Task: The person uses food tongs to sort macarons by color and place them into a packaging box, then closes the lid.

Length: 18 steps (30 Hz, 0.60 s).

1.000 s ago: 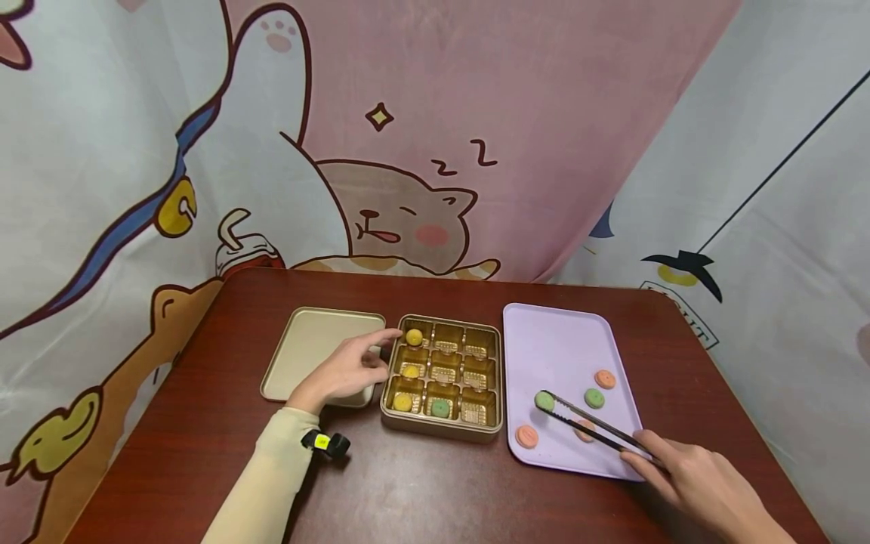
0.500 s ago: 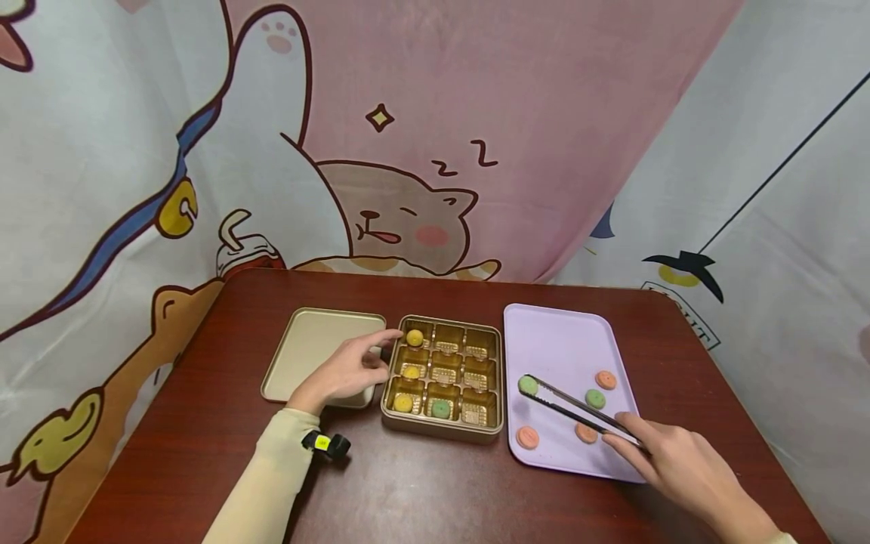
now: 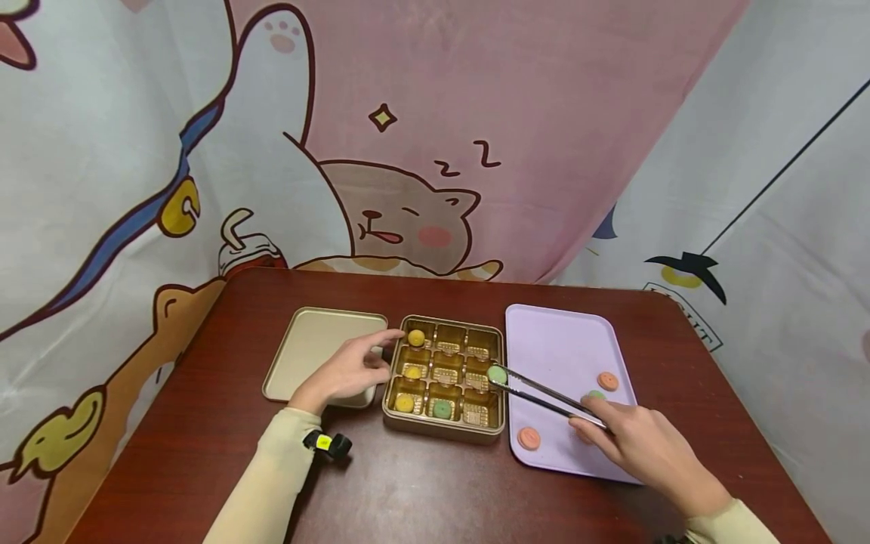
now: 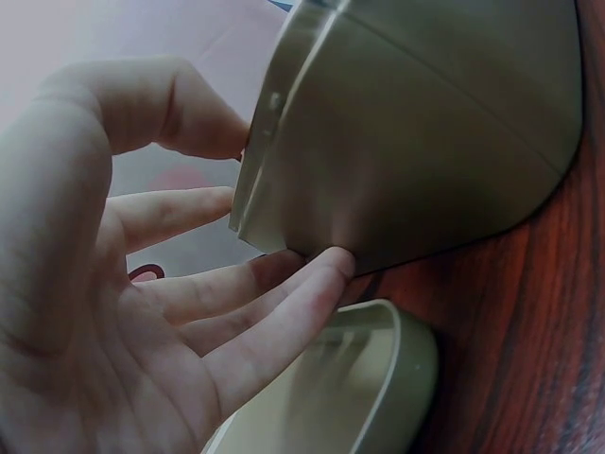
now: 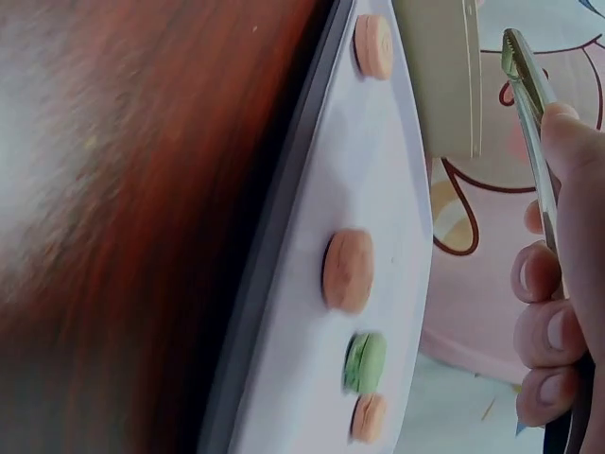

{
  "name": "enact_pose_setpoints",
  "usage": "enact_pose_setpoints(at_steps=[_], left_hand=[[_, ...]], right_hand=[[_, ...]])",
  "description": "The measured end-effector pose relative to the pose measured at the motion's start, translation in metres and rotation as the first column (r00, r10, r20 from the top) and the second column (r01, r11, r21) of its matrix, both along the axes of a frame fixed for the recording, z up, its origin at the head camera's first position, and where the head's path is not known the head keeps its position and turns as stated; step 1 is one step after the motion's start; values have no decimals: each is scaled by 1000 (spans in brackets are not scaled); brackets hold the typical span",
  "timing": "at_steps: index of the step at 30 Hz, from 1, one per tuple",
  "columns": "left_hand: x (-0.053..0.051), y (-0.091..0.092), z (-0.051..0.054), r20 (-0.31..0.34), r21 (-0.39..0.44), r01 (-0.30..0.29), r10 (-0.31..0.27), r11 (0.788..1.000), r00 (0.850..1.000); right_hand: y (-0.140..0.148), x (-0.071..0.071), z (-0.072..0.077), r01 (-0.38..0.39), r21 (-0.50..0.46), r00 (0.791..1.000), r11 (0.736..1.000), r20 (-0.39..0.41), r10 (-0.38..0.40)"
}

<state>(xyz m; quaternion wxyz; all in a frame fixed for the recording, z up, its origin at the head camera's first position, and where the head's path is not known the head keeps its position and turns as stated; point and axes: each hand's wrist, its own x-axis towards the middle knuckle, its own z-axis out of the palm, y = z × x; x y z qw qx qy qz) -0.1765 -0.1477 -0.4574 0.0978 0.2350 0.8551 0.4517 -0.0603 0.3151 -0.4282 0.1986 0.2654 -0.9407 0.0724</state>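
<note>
A person's right hand [image 3: 646, 446] has its fingers clamped around slim dark metal tongs [image 3: 544, 388], whose tips pinch a pale green round macaron [image 3: 498, 374]. In the head view that macaron overlaps the right rim of a square gold metal tin [image 3: 442, 428], level with the middle row of its nine compartments. The left hand [image 3: 347, 370] has its fingers spread apart, touching the tin's left side.

Three yellow round macarons [image 3: 404, 403] fill the tin's left column, one per compartment, and a darker green macaron [image 3: 442, 409] lies in the front middle compartment.

To the tin's right is a pale lilac rectangular tray [image 3: 553, 340]. The right wrist view shows three orange round macarons [image 5: 348, 270] on it and one more green macaron [image 5: 365, 363], beside the farthest orange one. To the tin's left, partly behind the left hand, lies a shallow square gold-beige lid [image 3: 302, 355]. Everything rests on a dark reddish-brown wooden worktop [image 3: 421, 491], with a pink and white cartoon-printed cloth [image 3: 544, 151] hanging behind.
</note>
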Motion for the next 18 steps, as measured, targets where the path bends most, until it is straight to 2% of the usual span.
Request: enact_pose_setpoints(at_steps=[6,18], left_hand=[[0,0,0,-10,-4,0,0,1000,1000],[-1,0,0,-7,-6,0,-1,1000,1000]], right_hand=[[-16,-12,-1,-39,4,999,999,-30,39],[-46,-31,-3,-111,-15,994,994,-18,111]])
